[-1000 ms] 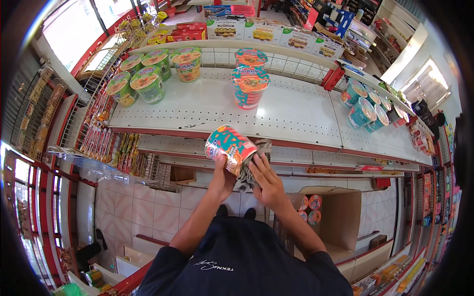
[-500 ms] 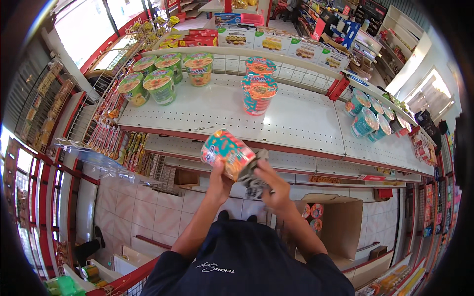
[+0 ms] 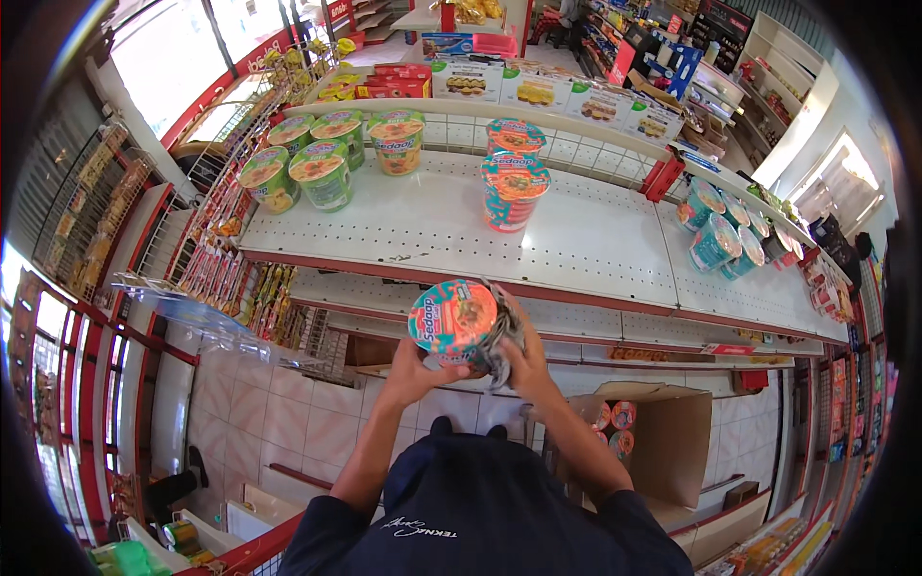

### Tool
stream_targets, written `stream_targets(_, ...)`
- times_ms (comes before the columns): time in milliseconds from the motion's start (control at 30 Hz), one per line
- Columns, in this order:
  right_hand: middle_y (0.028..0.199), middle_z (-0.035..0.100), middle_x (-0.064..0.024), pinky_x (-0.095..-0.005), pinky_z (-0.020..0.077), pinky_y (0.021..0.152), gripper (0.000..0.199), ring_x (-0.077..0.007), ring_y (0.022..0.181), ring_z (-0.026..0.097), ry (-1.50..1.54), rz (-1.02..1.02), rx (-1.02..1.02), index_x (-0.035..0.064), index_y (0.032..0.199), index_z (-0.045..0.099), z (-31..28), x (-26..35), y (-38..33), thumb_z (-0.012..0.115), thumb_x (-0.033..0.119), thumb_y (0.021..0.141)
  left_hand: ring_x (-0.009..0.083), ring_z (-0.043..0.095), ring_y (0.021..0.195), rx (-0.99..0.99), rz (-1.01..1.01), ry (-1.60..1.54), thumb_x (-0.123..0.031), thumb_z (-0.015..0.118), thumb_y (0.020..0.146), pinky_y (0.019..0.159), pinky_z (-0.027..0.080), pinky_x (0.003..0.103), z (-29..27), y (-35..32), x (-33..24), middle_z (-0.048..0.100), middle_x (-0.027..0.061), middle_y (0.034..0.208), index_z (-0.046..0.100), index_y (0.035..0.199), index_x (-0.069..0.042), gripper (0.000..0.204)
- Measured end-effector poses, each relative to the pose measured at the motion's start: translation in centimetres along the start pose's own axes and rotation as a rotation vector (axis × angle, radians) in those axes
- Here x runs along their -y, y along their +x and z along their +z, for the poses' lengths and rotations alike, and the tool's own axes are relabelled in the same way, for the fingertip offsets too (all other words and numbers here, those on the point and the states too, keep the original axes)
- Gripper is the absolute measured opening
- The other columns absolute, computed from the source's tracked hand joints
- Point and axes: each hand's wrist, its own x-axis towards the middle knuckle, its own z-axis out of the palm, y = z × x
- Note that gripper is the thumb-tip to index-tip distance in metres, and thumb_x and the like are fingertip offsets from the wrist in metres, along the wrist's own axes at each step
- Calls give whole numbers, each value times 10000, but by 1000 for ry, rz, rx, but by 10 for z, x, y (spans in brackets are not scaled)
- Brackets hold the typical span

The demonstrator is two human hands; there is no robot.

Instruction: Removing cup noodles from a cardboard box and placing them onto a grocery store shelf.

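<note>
Orange and teal, that was the lidded cup (image 3: pixel 453 317), held up just before the white perforated shelf (image 3: pixel 605 235), its round lid tilted toward the camera! Left grip (image 3: pixel 410 374) had it, closed round the cup's lower left side, while right grip (image 3: pixel 524 357) clutched a crumpled grey cloth (image 3: pixel 502 348), right up against the cup's right flank! Beyond, on the shelf, two matching cups (image 3: pixel 516 197) stood one behind the other, with five green cups (image 3: pixel 324 178) over to their left! And low on the right, an open cardboard box (image 3: pixel 672 437) with more round-lidded cups (image 3: pixel 622 444) inside
</note>
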Motion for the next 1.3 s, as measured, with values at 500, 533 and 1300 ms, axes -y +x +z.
stream_targets(500,1393,605,-108,-476,448,1111,414,-325,1358,525,-865,-444,374,97,1160,697,55,47,48,720,79,747,370,609,1138,-171,289,821,-123,928,476,923,532,443,-52,-10,-44,576,133,1270,546,1341,-56,948)
stream_targets(533,1368,621,-98,-473,454,1105,410,-311,1340,540,-810,-413,468,106,1153,698,54,41,53,719,77,745,365,601,1148,-187,262,819,-134,931,498,940,522,432,-58,-13,-46,574,137,1268,544,1337,-50,928)
stream_targets(1300,1413,566,-173,-411,449,1079,765,-306,1299,566,-415,-68,330,61,1364,561,-32,72,36,928,220,712,182,432,1352,474,98,-99,-43,919,685,1107,419,356,-19,55,-46,446,76,1426,337,1487,-61,991)
